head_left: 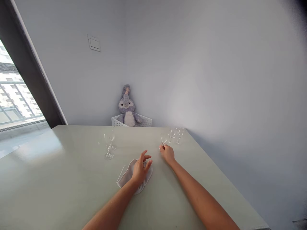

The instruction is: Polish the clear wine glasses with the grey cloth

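Note:
My right hand (pixel 168 153) pinches the lower part of a small clear stemmed glass (pixel 164 139) on the right side of the table. Just behind it stand two more clear glasses, one (pixel 172 133) nearer and one (pixel 180 135) at the far right. My left hand (pixel 141 167) is over a pale grey cloth item with a loop (pixel 126 176), fingers apart and holding nothing. To the left, two stemmed glasses, a front one (pixel 108 155) and a back one (pixel 112 147), stand upright close together.
The pale table (pixel 79 179) reaches a wall (pixel 216 95) on the right. Beyond its back edge, a grey plush toy (pixel 129 118) sits in a white perforated basket (pixel 145 121). A window (pixel 18 95) is at the left.

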Tool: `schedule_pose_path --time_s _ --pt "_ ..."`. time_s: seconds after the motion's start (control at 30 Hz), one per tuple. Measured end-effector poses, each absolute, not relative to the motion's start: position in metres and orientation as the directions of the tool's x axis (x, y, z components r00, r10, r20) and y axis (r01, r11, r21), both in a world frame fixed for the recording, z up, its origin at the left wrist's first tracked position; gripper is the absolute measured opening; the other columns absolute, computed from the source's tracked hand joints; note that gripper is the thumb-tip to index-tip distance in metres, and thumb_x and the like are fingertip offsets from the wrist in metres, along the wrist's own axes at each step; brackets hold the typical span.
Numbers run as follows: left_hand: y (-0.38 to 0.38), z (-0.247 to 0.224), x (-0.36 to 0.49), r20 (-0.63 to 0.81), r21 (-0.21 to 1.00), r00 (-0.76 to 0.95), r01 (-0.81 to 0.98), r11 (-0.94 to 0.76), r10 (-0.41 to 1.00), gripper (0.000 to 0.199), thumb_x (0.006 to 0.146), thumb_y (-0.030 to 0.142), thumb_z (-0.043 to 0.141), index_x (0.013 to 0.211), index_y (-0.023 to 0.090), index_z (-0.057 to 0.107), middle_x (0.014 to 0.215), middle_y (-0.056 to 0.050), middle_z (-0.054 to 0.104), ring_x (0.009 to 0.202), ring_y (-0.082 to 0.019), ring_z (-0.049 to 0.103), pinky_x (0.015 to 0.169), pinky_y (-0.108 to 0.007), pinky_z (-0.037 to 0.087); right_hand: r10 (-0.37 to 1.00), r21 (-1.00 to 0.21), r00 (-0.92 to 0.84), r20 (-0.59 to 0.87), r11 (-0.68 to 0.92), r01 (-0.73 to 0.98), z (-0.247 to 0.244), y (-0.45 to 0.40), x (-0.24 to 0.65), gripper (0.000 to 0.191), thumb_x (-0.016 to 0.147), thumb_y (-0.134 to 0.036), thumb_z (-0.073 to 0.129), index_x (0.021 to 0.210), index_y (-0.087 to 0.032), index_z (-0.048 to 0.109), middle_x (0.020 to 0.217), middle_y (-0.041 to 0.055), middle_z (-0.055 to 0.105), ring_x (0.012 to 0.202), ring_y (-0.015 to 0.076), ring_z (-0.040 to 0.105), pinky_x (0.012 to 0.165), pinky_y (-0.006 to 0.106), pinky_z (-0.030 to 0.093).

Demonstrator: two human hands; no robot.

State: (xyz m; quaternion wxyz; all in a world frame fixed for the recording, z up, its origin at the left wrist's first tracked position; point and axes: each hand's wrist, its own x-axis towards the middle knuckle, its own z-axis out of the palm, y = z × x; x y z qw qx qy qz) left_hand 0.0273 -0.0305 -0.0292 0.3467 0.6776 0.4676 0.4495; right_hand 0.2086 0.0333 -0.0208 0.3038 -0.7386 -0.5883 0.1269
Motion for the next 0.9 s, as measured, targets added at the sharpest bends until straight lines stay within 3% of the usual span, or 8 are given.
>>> schedule_pose_path --time_s 0.1,0.3,0.53,0.7,0.8,0.9 --pt "-0.031 -0.028 0.028 0.28 0.903 0.164 0.29 -0.318 0.946 0.04 0.082 0.042 0.041 0.118 0.026 0.039 0.095 -0.003 0.063 0.086 -0.015 0.057 0.082 -0.034 0.043 0.935 -0.581 0.328 0.135 -0.194 0.79 -0.022 0.056 0.218 0.026 0.08 -0.031 0.04 0.067 -0.019 0.059 0.071 0.0037 0.064 0.067 0.0148 0.057 0.055 0.022 0.034" --pt "-0.032 -0.024 0.028 0.273 0.911 0.183 0.267 -0.315 0.944 0.038 0.082 0.041 0.04 0.116 0.024 0.042 0.089 -0.003 0.063 0.081 -0.015 0.058 0.076 -0.032 0.044 0.914 -0.573 0.394 0.095 -0.274 0.773 -0.025 0.082 0.228 0.023 0.079 -0.028 0.04 0.074 -0.018 0.061 0.08 0.0049 0.065 0.071 0.0151 0.057 0.054 0.022 0.035" --pt "-0.033 -0.023 0.027 0.299 0.909 0.19 0.24 -0.34 0.935 0.035 0.082 0.04 0.04 0.114 0.025 0.043 0.086 -0.002 0.063 0.078 -0.015 0.057 0.075 -0.034 0.044 0.912 -0.606 0.396 0.108 -0.255 0.753 -0.025 0.086 0.232 0.023 0.078 -0.027 0.042 0.077 -0.018 0.062 0.075 0.0051 0.064 0.07 0.016 0.057 0.057 0.023 0.036" --pt "-0.034 -0.024 0.029 0.296 0.914 0.178 0.232 -0.332 0.939 0.033 0.082 0.04 0.039 0.111 0.025 0.046 0.083 -0.002 0.063 0.075 -0.015 0.057 0.074 -0.033 0.045 0.894 -0.66 0.419 0.156 -0.222 0.718 -0.021 0.071 0.233 0.03 0.076 -0.027 0.044 0.1 -0.016 0.057 0.083 0.0071 0.063 0.073 0.018 0.057 0.058 0.025 0.037" --pt "-0.038 -0.018 0.03 0.321 0.925 0.081 0.188 -0.331 0.943 0.03 0.083 0.04 0.039 0.106 0.023 0.048 0.084 -0.003 0.062 0.077 -0.014 0.056 0.073 -0.03 0.045 0.892 -0.693 0.404 0.204 -0.16 0.703 -0.012 0.048 0.221 0.032 0.079 -0.029 0.038 0.103 -0.016 0.054 0.08 0.0053 0.062 0.068 0.0163 0.056 0.059 0.025 0.038" --pt "-0.039 -0.002 0.024 0.391 0.92 -0.205 0.069 -0.386 0.897 0.027 0.083 0.037 0.039 0.101 0.02 0.048 0.084 -0.004 0.059 0.083 -0.014 0.055 0.077 -0.028 0.043 0.94 -0.724 0.227 0.255 0.03 0.689 -0.001 0.013 0.196 0.023 0.08 -0.032 0.04 0.084 -0.019 0.058 0.069 -0.0005 0.059 0.062 0.0123 0.052 0.058 0.022 0.038"
